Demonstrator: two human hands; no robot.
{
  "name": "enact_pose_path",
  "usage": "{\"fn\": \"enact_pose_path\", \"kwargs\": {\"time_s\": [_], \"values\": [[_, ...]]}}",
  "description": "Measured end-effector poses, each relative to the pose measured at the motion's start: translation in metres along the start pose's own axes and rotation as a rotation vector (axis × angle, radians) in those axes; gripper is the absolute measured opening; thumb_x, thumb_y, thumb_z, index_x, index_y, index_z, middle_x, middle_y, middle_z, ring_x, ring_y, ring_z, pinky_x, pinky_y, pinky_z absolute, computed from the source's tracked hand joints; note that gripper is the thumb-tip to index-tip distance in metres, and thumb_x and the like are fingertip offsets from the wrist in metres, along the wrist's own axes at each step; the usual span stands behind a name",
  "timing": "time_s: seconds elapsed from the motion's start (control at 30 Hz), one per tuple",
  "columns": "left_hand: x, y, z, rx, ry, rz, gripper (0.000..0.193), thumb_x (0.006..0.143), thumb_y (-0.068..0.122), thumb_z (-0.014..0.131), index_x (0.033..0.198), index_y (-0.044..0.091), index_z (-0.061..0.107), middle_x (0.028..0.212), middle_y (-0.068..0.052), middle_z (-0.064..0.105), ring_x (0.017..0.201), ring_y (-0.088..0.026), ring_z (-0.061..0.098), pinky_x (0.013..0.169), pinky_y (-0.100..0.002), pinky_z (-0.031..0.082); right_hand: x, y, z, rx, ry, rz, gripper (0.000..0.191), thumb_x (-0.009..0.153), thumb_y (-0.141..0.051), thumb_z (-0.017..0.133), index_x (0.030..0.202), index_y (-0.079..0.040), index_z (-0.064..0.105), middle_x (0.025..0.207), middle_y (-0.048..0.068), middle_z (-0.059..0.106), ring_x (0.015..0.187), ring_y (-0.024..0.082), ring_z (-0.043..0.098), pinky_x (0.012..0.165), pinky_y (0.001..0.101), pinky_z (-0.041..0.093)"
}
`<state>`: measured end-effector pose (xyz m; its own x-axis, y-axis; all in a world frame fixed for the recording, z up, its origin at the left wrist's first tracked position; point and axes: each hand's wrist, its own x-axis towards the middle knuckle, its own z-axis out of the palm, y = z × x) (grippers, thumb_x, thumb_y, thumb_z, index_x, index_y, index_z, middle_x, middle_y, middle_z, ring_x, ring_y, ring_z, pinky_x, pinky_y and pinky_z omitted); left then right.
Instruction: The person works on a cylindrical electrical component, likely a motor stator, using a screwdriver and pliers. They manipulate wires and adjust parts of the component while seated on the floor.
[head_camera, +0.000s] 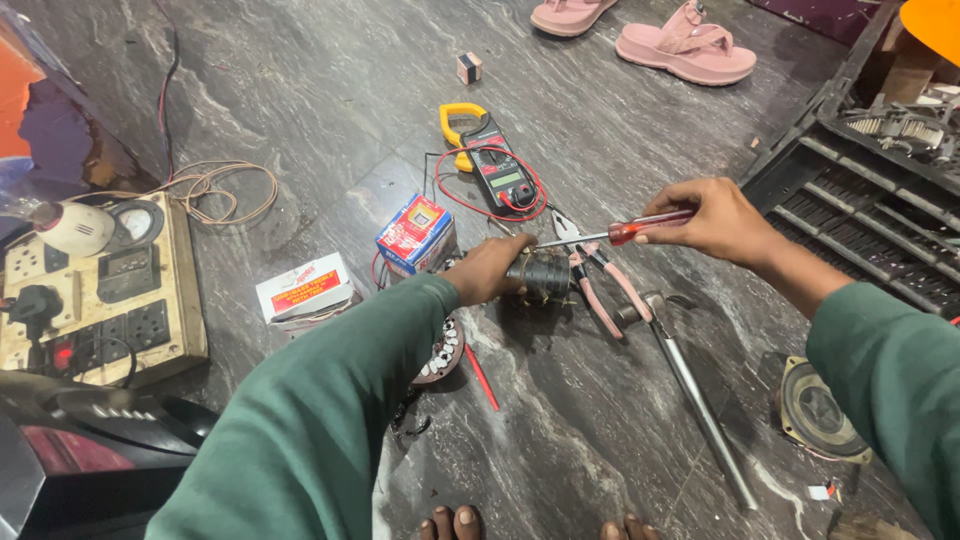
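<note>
nearest the camera, bare toes (452, 522) showed at the bottom edge on the dark marble floor (600, 440), and both green sleeves reached forward from there. a hammer (690, 395) lay on the floor just right of centre, its steel handle running toward the lower right, with a round speaker (820, 412) beyond it near the right sleeve. a red pencil-like stick (482, 378) lay beside a wound stator (442, 355) half hidden under the left sleeve.

the left hand (492, 270) was closed round a small dark ribbed part (542, 274), holding it just above the floor. the right hand (712, 222) was clenched on the red handle of a screwdriver (610, 236), whose shaft ran level to the left so that the tip met the top of the part. pink-handled pliers (598, 285) lay just under the shaft.

judging from this, the step in hand was working the tip into the part, prying or turning something on it. the next move would call for a firm left grip so the part could not twist, and steady pressure along the shaft so the tip would not slip toward the left fingers.

farther out sat two small boxes (415, 235), a clamp meter (490, 165) with red leads, a socket board (100, 290) at left, a black crate (860, 215) at right, and pink sandals (690, 45) at the far edge.
</note>
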<state>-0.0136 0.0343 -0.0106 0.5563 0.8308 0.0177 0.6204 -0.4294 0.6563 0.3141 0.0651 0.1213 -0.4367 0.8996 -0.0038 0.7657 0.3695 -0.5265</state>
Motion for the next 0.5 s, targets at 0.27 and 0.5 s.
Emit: {"fn": "enact_pose_path", "kwargs": {"time_s": [0.27,0.5], "values": [[0.026,-0.044,0.008,0.013,-0.080,0.084,0.081,0.074,0.025,0.088,0.141,0.010,0.046,0.145,-0.022,0.050,0.134,-0.041,0.048,0.110,-0.046,0.041,-0.012,-0.013,0.003,-0.267,0.054,-0.430,0.037,0.079,-0.029,0.082,0.110,-0.011,0.073,0.099,0.003,0.071,0.089,0.025,0.069,0.075,0.0380,0.055],[0.039,-0.064,0.011,0.014,-0.178,-0.071,0.083,0.071,0.043,0.088,0.137,0.005,0.056,0.137,-0.022,0.060,0.131,-0.037,0.056,0.109,-0.042,0.044,0.004,-0.031,-0.010,-0.630,0.052,-0.654,0.036,0.090,-0.037,0.067,0.120,-0.017,0.072,0.102,0.000,0.071,0.087,0.024,0.065,0.077,0.0395,0.055]]}}
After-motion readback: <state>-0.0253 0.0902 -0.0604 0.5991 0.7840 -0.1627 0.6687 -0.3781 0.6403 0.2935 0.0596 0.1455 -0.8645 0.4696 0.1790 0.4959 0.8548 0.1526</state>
